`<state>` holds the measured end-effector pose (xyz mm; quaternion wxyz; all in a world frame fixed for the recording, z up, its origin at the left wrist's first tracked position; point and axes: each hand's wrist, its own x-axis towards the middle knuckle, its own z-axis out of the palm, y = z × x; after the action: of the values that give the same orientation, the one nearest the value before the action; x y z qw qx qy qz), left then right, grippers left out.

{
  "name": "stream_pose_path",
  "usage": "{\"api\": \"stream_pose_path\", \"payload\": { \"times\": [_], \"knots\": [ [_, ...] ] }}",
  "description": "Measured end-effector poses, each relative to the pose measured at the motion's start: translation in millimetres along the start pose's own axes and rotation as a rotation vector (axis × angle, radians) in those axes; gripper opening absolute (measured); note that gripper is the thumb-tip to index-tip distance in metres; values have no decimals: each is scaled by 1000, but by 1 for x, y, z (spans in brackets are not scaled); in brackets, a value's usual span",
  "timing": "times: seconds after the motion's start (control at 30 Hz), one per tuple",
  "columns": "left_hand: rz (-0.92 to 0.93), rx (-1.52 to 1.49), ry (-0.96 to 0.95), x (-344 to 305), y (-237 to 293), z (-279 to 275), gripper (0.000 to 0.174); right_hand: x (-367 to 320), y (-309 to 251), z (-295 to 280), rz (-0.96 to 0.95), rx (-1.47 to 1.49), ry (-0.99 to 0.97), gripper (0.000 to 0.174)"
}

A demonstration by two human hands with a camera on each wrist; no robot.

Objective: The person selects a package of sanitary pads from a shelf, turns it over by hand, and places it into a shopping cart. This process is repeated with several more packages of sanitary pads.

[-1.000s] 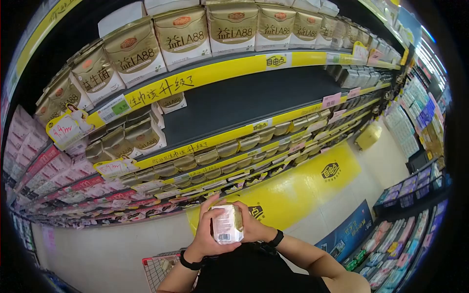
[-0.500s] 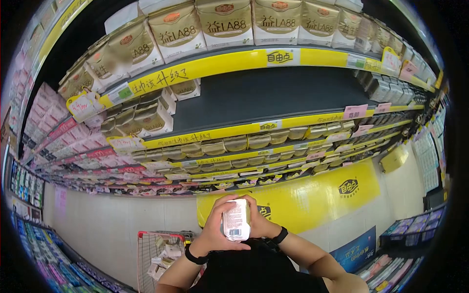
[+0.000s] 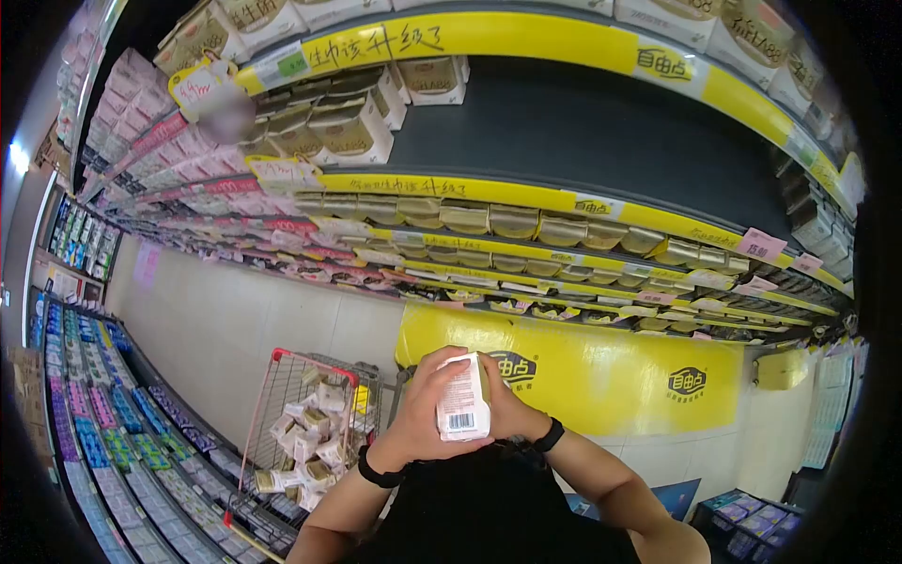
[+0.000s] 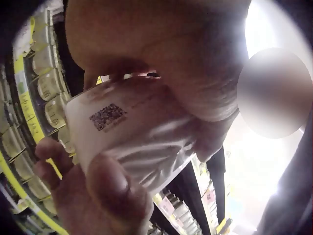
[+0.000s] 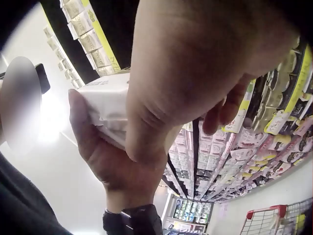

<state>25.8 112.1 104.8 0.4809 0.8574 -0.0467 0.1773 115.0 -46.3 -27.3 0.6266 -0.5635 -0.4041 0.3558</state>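
Observation:
A white and gold pack of sanitary pads (image 3: 462,404) is held in front of the black-clad torso, its printed side and barcode turned up toward the head camera. On its left side my left hand (image 3: 418,414) grips it, thumb along the lower edge. My right hand (image 3: 512,406) holds the opposite, gold side. From the left wrist, the pack's white wrapper (image 4: 132,132) shows a square printed code and creased film between both hands. In the right wrist view the right hand (image 5: 190,83) covers much of the white pack (image 5: 108,100).
A red-trimmed shopping cart (image 3: 279,353) with several similar packs stands at the lower left. Ahead run shelves with yellow edge strips (image 3: 583,204) and gold packs. A yellow floor mat (image 3: 611,376) lies below them. Low displays (image 3: 141,414) line the left side.
The head view has swung left and down, bringing more of the cart and the left displays into sight. Both hands keep holding the pack, now slightly tilted.

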Motion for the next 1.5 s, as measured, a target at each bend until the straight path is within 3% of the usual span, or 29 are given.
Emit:
{"api": "stream_pose_path", "payload": {
  "times": [0.27, 0.4, 0.63, 0.83, 0.87, 0.97, 1.03, 1.1, 1.13, 1.2, 1.27, 1.43, 1.5],
  "knots": [
    [26, -34, 40, -24, 14, -16, 88, 13, -33, 11, -105, -135, -113, 123],
    [61, -57, 87, -35, 16, -24, 86, 18, -37, 21, -162, -188, -75, 120],
    [66, -46, 160, -68, 14, -55, 89, 20, -45, 50, -41, -193, -171, 122],
    [-92, -26, 294, -111, -1, -85, 90, 32, -48, 79, -10, -56, -249, 130],
    [-119, 4, 292, -118, -2, -92, 89, 33, -57, 85, -74, -91, -209, 129],
    [-223, 30, 282, -142, -3, -110, 88, 35, -44, 104, -31, 188, -101, 127],
    [-300, -34, 272, -160, -7, -113, 88, 33, -38, 113, 4, 251, -85, 112],
    [-426, 54, 155, -183, -19, -112, 96, 35, -25, 117, 69, 292, -58, 102],
    [-499, 61, 93, -192, -23, -109, 100, 40, -24, 123, -11, 215, -43, 80],
    [-707, 33, -66, -202, -19, -114, 112, 45, -19, 134, -2, 146, -52, 73],
    [-717, -4, 3, -217, -24, -110, 114, 48, -27, 152, -20, 67, -69, 60],
    [-714, -177, 70, -258, -45, -110, 119, 55, -16, 179, -87, -40, -146, 52],
    [-715, -273, 111, -275, -50, -115, 106, 65, -18, 191, -42, -113, -199, 50]
  ]
}}
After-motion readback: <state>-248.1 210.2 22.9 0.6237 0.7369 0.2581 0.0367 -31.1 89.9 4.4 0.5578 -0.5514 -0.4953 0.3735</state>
